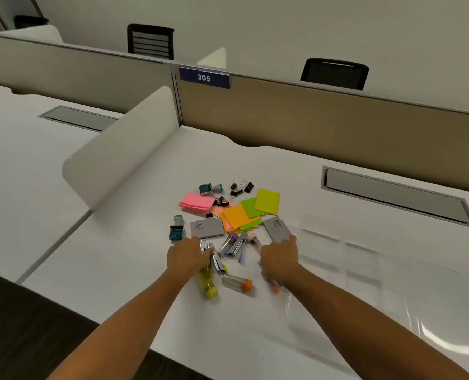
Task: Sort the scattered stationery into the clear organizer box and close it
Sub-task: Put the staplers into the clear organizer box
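Two hands are at work over the scattered stationery; the clear plastic organizer box (pixel 346 250) lies open on the white desk (pixel 123 270), just right of the pile, its hinged lid (pixel 433 311) folded toward the near edge. No item is visible in its compartments.

The right hand (pixel 280 260) sits just left of the box, fingers curled round the near end of a flat grey rectangular case (pixel 276 229); the grip appears to be a pinch on that case. An orange-tipped item (pixel 275 288) shows beneath the wrist; whether it is held cannot be told. The left hand (pixel 186 256), further left of the box, has fingers curled over silver metal staplers (pixel 214 256), but the fingertips are hidden, so whether they have closed cannot be told.

Judgement: sorting has barely begun. The step is best done by lifting the case flat and carrying it rightward into a compartment that fits it, avoiding drag across the orange and green sticky notes (pixel 244 215).

Beyond, left of the box: a second grey case (pixel 207 228), pink notes (pixel 196 202), black binder clips (pixel 240 186), teal stamps (pixel 211 189).

Open desk lies behind the box. The lid reaches toward the near desk edge; avoid pushing it off.
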`<state>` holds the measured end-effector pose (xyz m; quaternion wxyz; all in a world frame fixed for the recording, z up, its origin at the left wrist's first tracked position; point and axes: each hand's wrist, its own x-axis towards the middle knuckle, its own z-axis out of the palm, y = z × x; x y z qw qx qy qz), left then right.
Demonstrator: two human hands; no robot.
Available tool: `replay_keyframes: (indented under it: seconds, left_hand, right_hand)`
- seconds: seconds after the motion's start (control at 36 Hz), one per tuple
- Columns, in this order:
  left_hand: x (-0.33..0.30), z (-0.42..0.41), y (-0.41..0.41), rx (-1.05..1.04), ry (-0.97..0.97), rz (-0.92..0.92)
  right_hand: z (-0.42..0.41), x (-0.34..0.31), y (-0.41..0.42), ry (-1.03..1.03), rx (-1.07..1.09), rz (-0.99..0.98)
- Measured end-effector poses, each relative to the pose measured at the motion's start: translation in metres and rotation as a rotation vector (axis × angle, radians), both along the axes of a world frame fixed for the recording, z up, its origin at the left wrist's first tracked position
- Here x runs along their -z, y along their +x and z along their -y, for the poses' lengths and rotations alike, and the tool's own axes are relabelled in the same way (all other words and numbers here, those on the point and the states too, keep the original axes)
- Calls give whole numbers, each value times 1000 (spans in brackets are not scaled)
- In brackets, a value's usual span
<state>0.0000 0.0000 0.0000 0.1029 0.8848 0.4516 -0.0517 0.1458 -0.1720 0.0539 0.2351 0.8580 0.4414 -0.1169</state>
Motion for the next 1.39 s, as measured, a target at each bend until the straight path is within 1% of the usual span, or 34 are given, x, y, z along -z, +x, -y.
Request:
replay_keyframes:
  seconds: [0.25,0.33,0.42,0.5,0.64,0.75,0.78,0.89,0.94,1.08,1.25,1.33,1.39]
  left_hand:
    - [-1,-5,2,5,-13,17]
    - [0,-5,4,67,48,1]
    - [2,-5,6,77,23,31]
    - [6,-6,6,57,-35,84]
    - [16,-2,1,-2,-114,191]
    - [22,4,-3,-30,-151,250]
    - [23,5,-4,-32,-147,265]
    - [24,13,-7,-36,-153,280]
    - [23,16,-6,-39,-168,288]
    - [19,20,-4,-59,-196,283]
    - [17,22,0,-58,-155,279]
    - [15,22,1,-54,-123,269]
    - [12,22,2,-57,-116,247]
  right_hand:
    - [-2,17,-4,63,2,-21]
    - [-2,21,-5,69,0,-15]
    - [-2,20,-6,93,2,-18]
    - [-1,19,-8,174,44,-32]
    - [7,16,-9,356,195,-104]
    - [18,10,-5,512,336,-250]
    - [22,8,-3,561,367,-318]
    - [41,0,2,794,538,-701]
    - [51,-6,2,910,634,-840]
    - [81,-15,3,1118,821,-1049]
    - [122,-36,8,1411,1025,-1398]
    - [147,-38,11,1527,1129,-1522]
    - [163,-38,12,1596,1167,-1569]
